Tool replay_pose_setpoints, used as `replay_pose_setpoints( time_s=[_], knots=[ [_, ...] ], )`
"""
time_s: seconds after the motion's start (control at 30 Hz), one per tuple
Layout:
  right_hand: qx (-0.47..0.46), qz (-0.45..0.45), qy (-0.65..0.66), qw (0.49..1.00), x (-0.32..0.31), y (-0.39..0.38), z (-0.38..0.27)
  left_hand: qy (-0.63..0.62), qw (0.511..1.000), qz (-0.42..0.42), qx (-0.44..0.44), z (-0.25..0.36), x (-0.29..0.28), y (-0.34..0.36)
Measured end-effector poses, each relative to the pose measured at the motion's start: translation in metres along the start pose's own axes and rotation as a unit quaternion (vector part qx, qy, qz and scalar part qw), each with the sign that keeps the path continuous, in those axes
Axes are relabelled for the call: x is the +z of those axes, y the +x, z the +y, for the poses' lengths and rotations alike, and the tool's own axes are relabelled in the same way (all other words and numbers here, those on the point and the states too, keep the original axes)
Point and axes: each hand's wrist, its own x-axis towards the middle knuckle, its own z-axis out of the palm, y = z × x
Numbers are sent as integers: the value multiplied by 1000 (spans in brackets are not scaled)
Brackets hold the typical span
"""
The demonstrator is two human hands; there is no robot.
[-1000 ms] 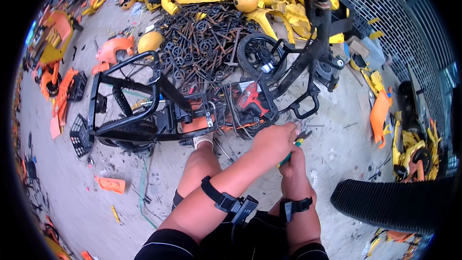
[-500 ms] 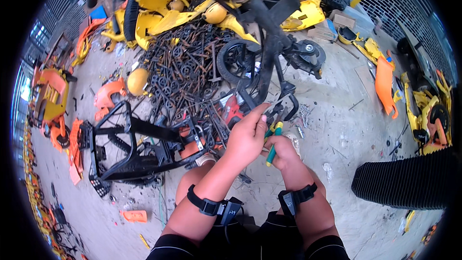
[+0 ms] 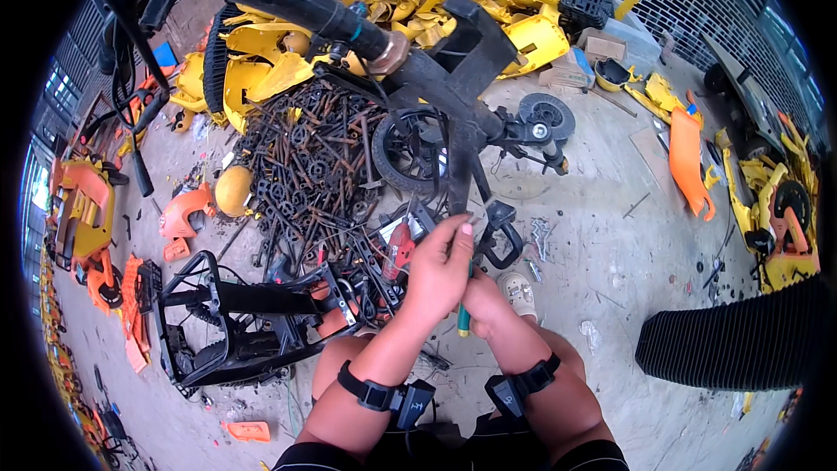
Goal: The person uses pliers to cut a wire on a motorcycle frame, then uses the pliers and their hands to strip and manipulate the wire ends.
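Note:
My left hand (image 3: 441,266) is raised at the lower tip of the black scooter frame's steering section (image 3: 458,153), fingers curled round something I cannot make out. My right hand (image 3: 484,303) sits just below it, closed on green-and-yellow handled pliers (image 3: 464,322); their jaws are hidden. A red power drill (image 3: 400,249) lies behind my hands, partly covered. To the left is the black tubular frame body (image 3: 228,318) with cables and brackets. A black loop bracket (image 3: 499,240) is right of my hands.
Rusty metal parts (image 3: 305,148) are heaped beyond, with yellow panels (image 3: 261,78) behind and a loose wheel (image 3: 398,157) beside them. An orange panel (image 3: 687,157) and yellow bodywork (image 3: 758,235) lie right. A black ribbed object (image 3: 724,331) fills the near right; my shoe (image 3: 517,292) is under the frame.
The view has shifted, bringing more of the frame's upper tubes into sight. My hands have moved inward beneath the black steering section, and the pliers' handle now points more upright.

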Motion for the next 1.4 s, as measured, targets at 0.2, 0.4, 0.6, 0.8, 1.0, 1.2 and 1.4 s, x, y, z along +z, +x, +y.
replay_pose_setpoints(
  time_s=[0.2,0.4,0.6,0.8,1.0,1.2,1.4],
  knots=[
    [-2,-37,-37,999,29,-26,-17,52,997,11,49,-20,-9,-6],
    [20,-23,-8,999,14,-22,7,32,999,-22,19,-27,1,-3],
    [0,3,15,1000,25,-19,-6,72,997,-24,-28,-24,11,5],
    [-6,-15,-8,1000,14,-3,8,75,997,-13,-10,-36,13,8],
    [-17,-41,-19,999,11,12,35,43,998,-24,-24,-40,2,10],
    [-9,-23,-36,999,30,2,18,28,997,-50,-48,-36,-7,10],
    [-29,-12,-73,997,40,-6,8,41,997,-59,-37,-51,-12,9]
  ],
)
